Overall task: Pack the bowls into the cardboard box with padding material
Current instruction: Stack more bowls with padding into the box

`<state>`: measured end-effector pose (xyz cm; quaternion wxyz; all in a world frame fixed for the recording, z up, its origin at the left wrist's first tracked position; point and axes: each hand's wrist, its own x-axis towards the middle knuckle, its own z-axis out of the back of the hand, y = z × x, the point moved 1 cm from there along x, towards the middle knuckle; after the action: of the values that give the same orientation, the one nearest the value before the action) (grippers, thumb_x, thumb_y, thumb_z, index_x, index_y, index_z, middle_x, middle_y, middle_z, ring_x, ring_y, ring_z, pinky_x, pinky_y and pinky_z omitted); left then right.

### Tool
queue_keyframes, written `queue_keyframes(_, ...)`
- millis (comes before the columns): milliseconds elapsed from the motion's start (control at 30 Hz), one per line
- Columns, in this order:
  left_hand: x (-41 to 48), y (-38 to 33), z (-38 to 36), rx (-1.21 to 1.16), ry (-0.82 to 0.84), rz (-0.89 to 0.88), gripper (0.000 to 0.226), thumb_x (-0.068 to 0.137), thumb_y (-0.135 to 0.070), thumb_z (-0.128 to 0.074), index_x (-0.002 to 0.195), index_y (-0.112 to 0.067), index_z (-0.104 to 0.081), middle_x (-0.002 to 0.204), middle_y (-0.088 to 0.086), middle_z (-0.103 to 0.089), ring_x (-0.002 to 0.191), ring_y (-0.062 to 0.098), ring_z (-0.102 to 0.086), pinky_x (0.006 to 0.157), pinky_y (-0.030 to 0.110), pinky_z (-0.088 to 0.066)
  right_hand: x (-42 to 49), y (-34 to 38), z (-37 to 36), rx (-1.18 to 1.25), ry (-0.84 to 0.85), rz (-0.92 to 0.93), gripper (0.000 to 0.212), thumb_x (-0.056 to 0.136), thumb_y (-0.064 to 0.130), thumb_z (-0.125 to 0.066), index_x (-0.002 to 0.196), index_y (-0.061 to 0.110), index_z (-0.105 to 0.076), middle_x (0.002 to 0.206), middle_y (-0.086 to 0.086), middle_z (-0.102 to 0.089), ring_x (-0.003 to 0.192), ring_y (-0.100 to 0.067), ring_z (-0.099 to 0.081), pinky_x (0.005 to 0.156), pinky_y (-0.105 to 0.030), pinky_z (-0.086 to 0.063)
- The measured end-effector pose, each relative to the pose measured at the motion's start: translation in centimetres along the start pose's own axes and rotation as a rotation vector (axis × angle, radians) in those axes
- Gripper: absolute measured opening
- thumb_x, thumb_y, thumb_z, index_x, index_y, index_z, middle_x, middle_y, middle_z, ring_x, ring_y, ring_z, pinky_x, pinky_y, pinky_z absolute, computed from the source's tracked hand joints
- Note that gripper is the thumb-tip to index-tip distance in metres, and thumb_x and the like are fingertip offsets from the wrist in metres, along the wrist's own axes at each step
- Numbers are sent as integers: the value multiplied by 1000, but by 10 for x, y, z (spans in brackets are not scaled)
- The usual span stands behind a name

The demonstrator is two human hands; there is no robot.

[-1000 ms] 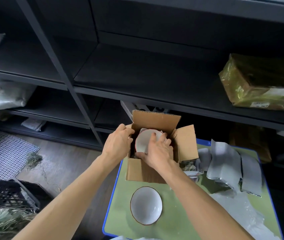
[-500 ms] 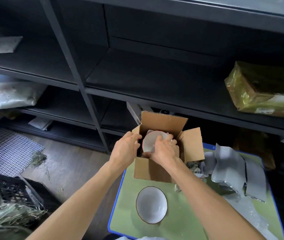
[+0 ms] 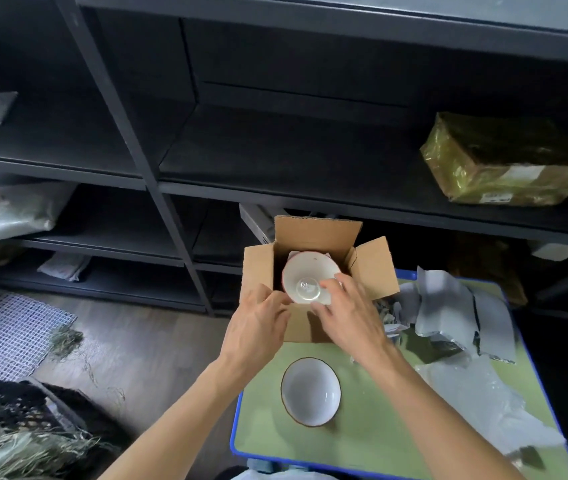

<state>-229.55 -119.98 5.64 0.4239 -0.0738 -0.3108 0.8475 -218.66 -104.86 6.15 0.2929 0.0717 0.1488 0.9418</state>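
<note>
Black metal shelving [image 3: 171,174] fills the background, with a gold-film parcel [image 3: 504,161] lying on its right-hand shelf; below stands a green table [image 3: 372,441] with a blue rim; crumpled clear plastic film [image 3: 483,393] lies along the table's right edge toward the near right corner; grey padding sheets [image 3: 455,306] are heaped at the far edge, right of centre.

At the table's far left corner sits the cardboard box [image 3: 313,233], its flaps standing open; inside it the first bowl [image 3: 306,271] is tipped on edge, its white underside and foot ring turned toward the camera, its red-brown rim showing at the top; its lower part overlaps the box's near wall. The second bowl [image 3: 310,396], white with a brown rim, stands upright on the table between the box and the near edge, toward the left edge, apart from both hands.

The right hand [image 3: 351,317] grips the first bowl at its lower right, fingers spread on the underside and thumb beneath; the left hand [image 3: 258,330] reaches the bowl's lower left edge with its fingertips; whether they pinch it or only touch it cannot be told.
</note>
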Motion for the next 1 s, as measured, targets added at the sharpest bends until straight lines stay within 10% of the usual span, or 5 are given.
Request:
queue_keyframes(400,-31,-55,-48,-83,116,-366,14,95,-24,-56,95,-18,-68,87,-3,-63,78,22,-57,69,39,-49,-116,-62,15,56,-100,-219,27,88,16,-70,115,13,-66,110,-1,-62,103,-25,-59,78,-35,-53)
queue_keyframes(1000,-27,-168,-180,175,610,-505,44,101,-39,-45,140,-21,-50,133,0,-55,122,22,-49,100,34,-42,-257,-215,32,145,123,-932,52,100,33,-50,149,18,-40,144,-6,-45,132,-27,-41,104,-39,-42)
